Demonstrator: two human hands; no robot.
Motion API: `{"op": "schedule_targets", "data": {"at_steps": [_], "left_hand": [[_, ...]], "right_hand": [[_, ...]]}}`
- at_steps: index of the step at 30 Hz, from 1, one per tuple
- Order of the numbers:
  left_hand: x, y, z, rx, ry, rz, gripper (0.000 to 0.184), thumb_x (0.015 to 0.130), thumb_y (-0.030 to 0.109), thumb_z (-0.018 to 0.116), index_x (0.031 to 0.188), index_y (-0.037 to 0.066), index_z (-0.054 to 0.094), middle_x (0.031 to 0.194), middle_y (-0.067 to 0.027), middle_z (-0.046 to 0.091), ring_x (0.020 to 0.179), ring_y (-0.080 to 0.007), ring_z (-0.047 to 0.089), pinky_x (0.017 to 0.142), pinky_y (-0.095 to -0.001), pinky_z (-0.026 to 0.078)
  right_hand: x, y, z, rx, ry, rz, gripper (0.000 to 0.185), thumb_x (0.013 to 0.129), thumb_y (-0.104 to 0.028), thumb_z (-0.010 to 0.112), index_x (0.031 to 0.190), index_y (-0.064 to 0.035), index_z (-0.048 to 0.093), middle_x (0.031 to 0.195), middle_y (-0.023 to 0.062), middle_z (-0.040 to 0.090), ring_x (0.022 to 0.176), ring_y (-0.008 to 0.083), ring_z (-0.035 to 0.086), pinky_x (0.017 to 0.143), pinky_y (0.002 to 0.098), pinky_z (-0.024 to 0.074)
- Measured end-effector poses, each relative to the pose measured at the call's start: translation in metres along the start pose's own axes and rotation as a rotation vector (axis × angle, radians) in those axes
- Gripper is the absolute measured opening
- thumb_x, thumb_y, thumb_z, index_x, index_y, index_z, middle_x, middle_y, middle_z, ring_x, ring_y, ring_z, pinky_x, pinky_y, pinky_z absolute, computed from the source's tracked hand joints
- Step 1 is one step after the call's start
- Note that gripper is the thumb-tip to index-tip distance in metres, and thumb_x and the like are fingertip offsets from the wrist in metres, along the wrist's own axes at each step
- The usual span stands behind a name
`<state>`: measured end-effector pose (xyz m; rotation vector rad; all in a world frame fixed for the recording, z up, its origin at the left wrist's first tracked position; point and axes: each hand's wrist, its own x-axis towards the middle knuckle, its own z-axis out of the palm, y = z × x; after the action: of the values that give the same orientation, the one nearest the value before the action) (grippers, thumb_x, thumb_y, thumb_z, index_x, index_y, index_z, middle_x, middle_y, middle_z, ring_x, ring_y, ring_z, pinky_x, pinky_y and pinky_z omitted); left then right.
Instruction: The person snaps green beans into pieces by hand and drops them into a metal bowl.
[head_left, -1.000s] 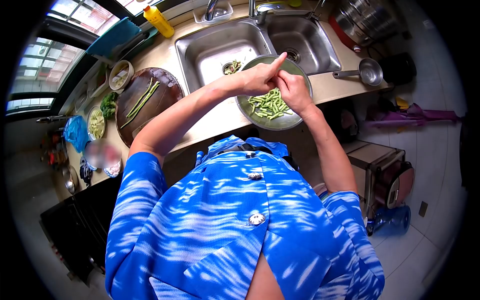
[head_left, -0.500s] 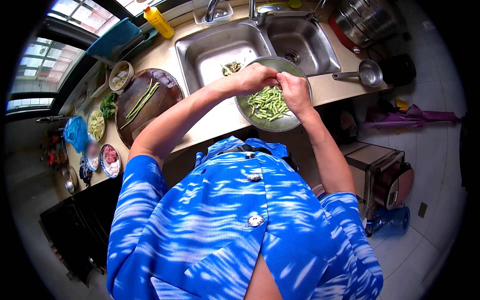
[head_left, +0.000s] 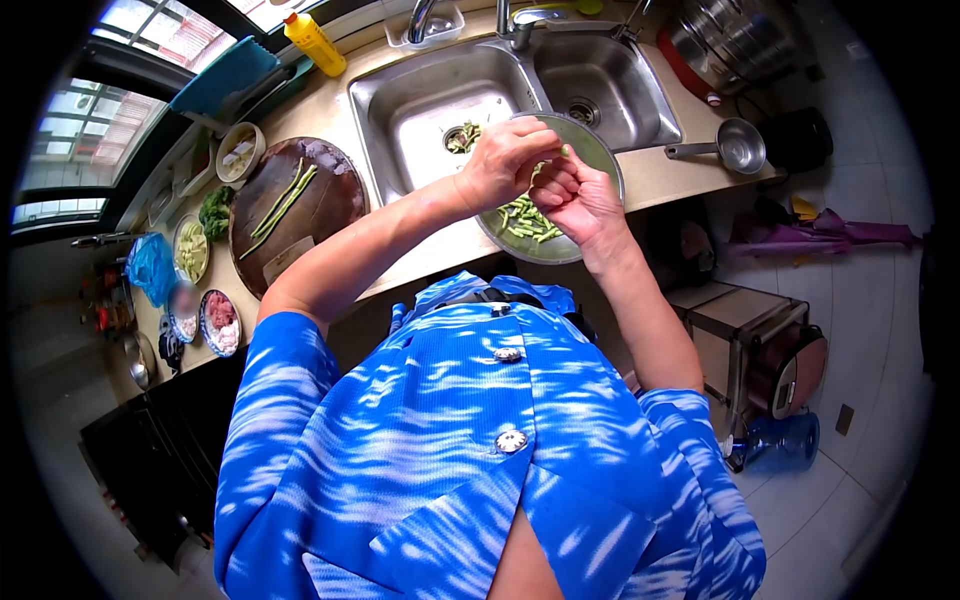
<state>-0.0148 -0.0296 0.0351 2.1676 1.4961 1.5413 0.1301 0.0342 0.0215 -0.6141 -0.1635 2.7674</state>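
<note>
Over the metal bowl (head_left: 608, 160), my left hand (head_left: 508, 160) and my right hand (head_left: 580, 203) meet with fingers closed. Bits of green bean (head_left: 564, 151) show at the fingertips, pinched between the two hands; the fingers hide most of it. Short pieces of green bean (head_left: 528, 220) lie in the bowl below, partly covered by my hands. Long whole beans (head_left: 280, 210) rest on the round dark chopping board (head_left: 335, 195) to the left.
The double sink (head_left: 440, 85) lies behind the bowl, with green scraps (head_left: 462, 137) at its drain. A saucepan (head_left: 738, 147) sits on the right counter. Along the left stand broccoli (head_left: 216, 210), a plate of meat (head_left: 220, 320) and a blue plastic bag (head_left: 151, 268).
My right hand has turned, with its curled fingers now showing, and sits slightly lower. My left hand has shifted a little, and green bits now show at the fingertips.
</note>
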Motion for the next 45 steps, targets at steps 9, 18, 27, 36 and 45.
{"op": "schedule_targets", "data": {"at_steps": [9,18,27,36,45], "left_hand": [[-0.010,-0.006,0.015,0.102,-0.265,-0.169,0.054,0.082,0.001,0.052,0.134,0.002,0.035,0.082,-0.0192,0.060,0.075,-0.0350,0.059,0.066,-0.0431,0.045],[-0.018,-0.027,0.026,-0.124,-0.572,-0.465,0.084,0.079,-0.002,0.048,0.144,0.004,-0.006,0.081,-0.0269,0.057,0.075,-0.0375,0.058,0.070,-0.0424,0.045],[-0.013,-0.033,0.008,-0.196,-0.684,-0.631,0.029,0.085,0.015,0.060,0.110,0.001,0.055,0.071,-0.0138,0.061,0.064,-0.0200,0.058,0.063,-0.0333,0.045],[-0.016,-0.026,0.012,-0.087,-0.594,-0.584,0.022,0.083,0.016,0.062,0.098,0.000,0.063,0.080,-0.0153,0.065,0.070,-0.0209,0.061,0.066,-0.0340,0.047],[-0.012,-0.014,0.009,-0.185,-0.447,-0.507,0.012,0.079,0.006,0.063,0.088,-0.002,0.064,0.075,-0.0160,0.065,0.069,-0.0217,0.065,0.065,-0.0318,0.049]], "right_hand": [[0.010,-0.018,-0.061,-1.184,0.401,-0.186,0.028,0.094,-0.027,0.048,0.087,-0.0050,0.063,0.076,0.0057,0.062,0.064,0.0108,0.058,0.057,0.0265,0.0463],[0.008,-0.016,-0.027,-1.755,0.143,-0.576,0.024,0.091,-0.021,0.049,0.081,-0.0004,0.057,0.069,0.0210,0.059,0.066,0.0384,0.059,0.059,0.0432,0.0448],[-0.004,-0.018,-0.014,-1.886,0.152,-0.768,0.019,0.088,-0.016,0.053,0.076,-0.0016,0.055,0.065,0.0205,0.055,0.064,0.0384,0.057,0.054,0.0434,0.0406],[0.002,-0.009,-0.025,-1.924,0.170,-0.897,0.027,0.091,-0.020,0.053,0.074,0.0012,0.056,0.057,0.0149,0.053,0.050,0.0232,0.053,0.050,0.0345,0.0389],[0.001,-0.004,-0.030,-1.034,0.158,-0.369,0.032,0.094,-0.022,0.050,0.067,-0.0057,0.054,0.055,-0.0032,0.045,0.046,0.0081,0.040,0.045,0.0246,0.0344]]}}
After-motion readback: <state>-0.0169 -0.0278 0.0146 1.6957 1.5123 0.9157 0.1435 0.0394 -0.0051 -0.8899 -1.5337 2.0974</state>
